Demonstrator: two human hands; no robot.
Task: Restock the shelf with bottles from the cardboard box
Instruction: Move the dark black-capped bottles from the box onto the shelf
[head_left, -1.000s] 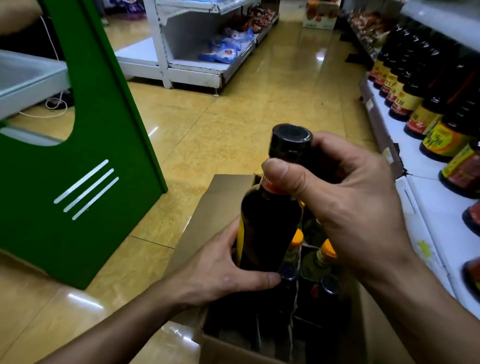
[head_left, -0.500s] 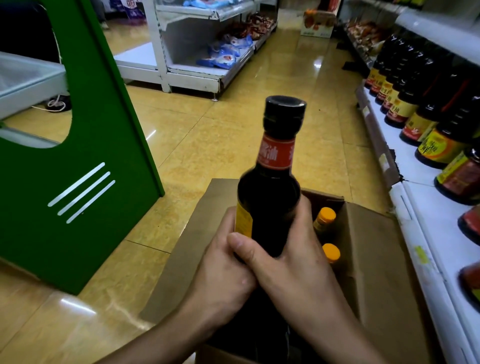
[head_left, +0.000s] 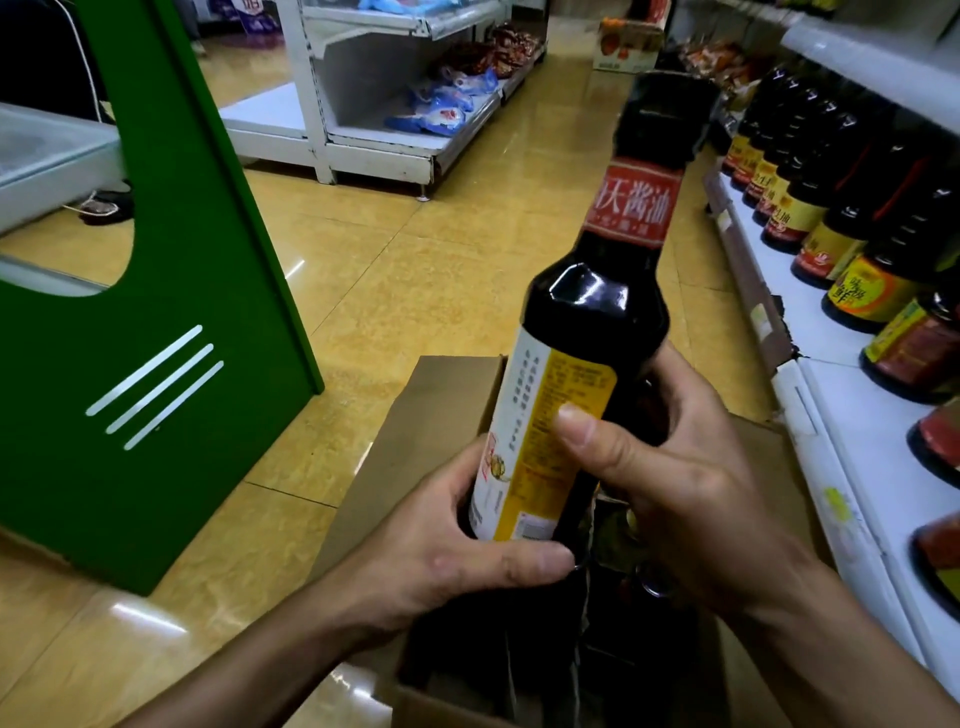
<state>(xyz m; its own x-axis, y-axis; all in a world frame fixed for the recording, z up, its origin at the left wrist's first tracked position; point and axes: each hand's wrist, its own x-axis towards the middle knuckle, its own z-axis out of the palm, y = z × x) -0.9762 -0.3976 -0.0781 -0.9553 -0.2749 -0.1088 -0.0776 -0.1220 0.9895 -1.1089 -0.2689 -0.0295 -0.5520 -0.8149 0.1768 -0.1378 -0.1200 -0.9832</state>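
Observation:
A dark soy sauce bottle (head_left: 597, 322) with a black cap, a red neck label and a yellow-and-white body label is held up above the open cardboard box (head_left: 415, 415), its top tilted right toward the shelf. My left hand (head_left: 447, 551) wraps the bottle's base from the left. My right hand (head_left: 675, 478) grips its lower body from the right, thumb across the yellow label. The box interior is dark, and more bottles in it show only dimly. The white shelf (head_left: 852, 415) runs along the right.
A row of dark sauce bottles (head_left: 810, 197) stands on the right shelf, reaching back down the aisle. A green panel (head_left: 156, 364) rises at left. White shelving with blue packets (head_left: 441, 111) stands across the tiled floor (head_left: 405, 270).
The bottle has risen out of the box and tilted right toward the shelf. My right hand went from the cap to the lower body. My left hand stays at the base.

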